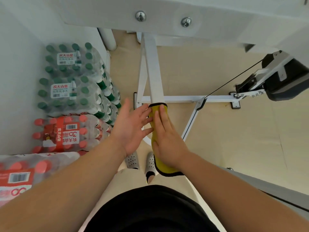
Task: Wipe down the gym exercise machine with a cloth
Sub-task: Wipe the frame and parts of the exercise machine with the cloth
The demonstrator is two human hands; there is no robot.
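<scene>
Cloth [164, 167]: yellow, laid along sloping white bar [153, 67], centre of frame.
Right grip [167, 139]: apart, flat, pressing cloth onto bar.
Left grip [132, 129]: apart, spread, touching cloth's left side.
Step, as judged: wiping bar lengthwise.
Method: wrap round bar, press evenly, run full length toward upper frame, cover sides too.
Risk: slipping off under top pressure alone.

Yellow cloth [161, 166], black trim, wrapped round white machine upright [154, 77].

The person wears a black top [150, 210] and white perforated clogs [133, 160], forearms [66, 181] bare.
</scene>
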